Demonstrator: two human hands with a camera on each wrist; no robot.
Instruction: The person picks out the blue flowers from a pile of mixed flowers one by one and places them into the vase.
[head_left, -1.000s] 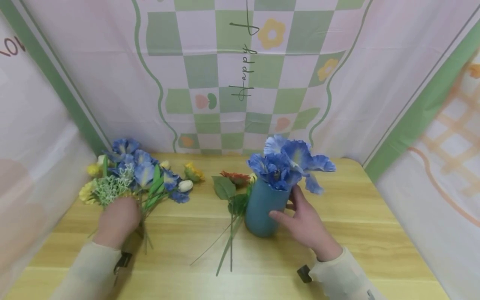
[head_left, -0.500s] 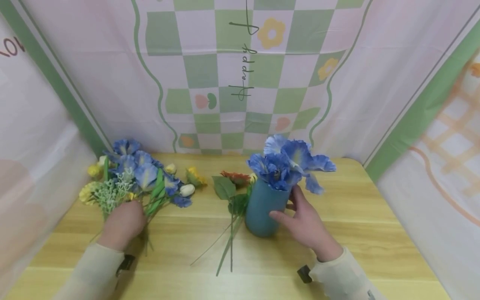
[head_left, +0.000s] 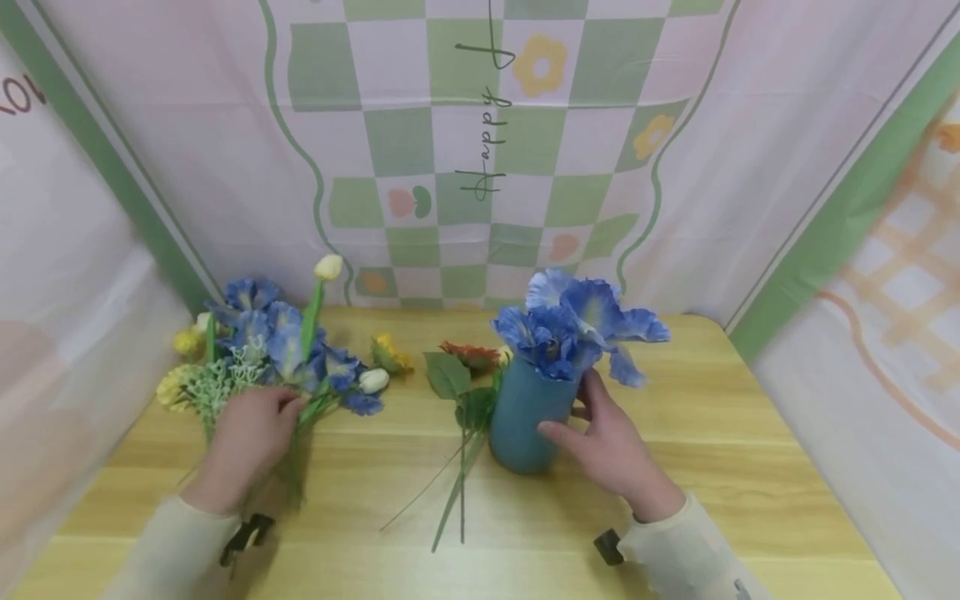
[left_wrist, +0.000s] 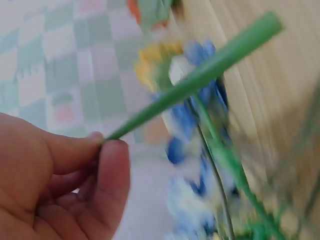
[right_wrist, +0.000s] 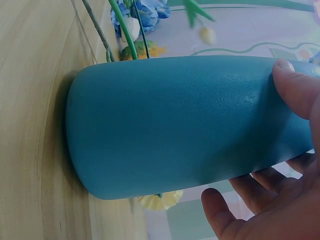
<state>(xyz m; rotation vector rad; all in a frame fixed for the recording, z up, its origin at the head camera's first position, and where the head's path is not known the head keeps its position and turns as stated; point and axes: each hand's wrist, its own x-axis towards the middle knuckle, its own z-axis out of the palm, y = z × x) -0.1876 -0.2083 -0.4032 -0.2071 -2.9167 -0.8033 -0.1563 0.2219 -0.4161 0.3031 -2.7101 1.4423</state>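
Note:
My left hand (head_left: 251, 433) pinches a green stem (left_wrist: 185, 87) between thumb and fingertip. In the head view a pale tulip (head_left: 328, 267) with a green leaf stands upright above that hand, over the flower pile. My right hand (head_left: 611, 442) is curled round the right side of a teal vase (head_left: 527, 417), its thumb on the front. The vase stands upright, and blue irises (head_left: 592, 312) spread from its mouth. In the right wrist view the thumb and fingers of my right hand (right_wrist: 280, 200) lie on either side of the vase (right_wrist: 190, 125).
Blue flowers (head_left: 285, 333), yellow blooms (head_left: 176, 386) and pale green sprigs (head_left: 217, 383) lie at the left of the wooden table (head_left: 360, 533). A white tulip (head_left: 373, 381) and a yellow flower (head_left: 390, 354) lie beside them. Left of the vase is a red-orange flower (head_left: 471, 356) with long stems.
The pale tulip has risen out of the pile into an upright position. My left hand has turned slightly with the stem between its fingertips; the right hand and vase have kept their place.

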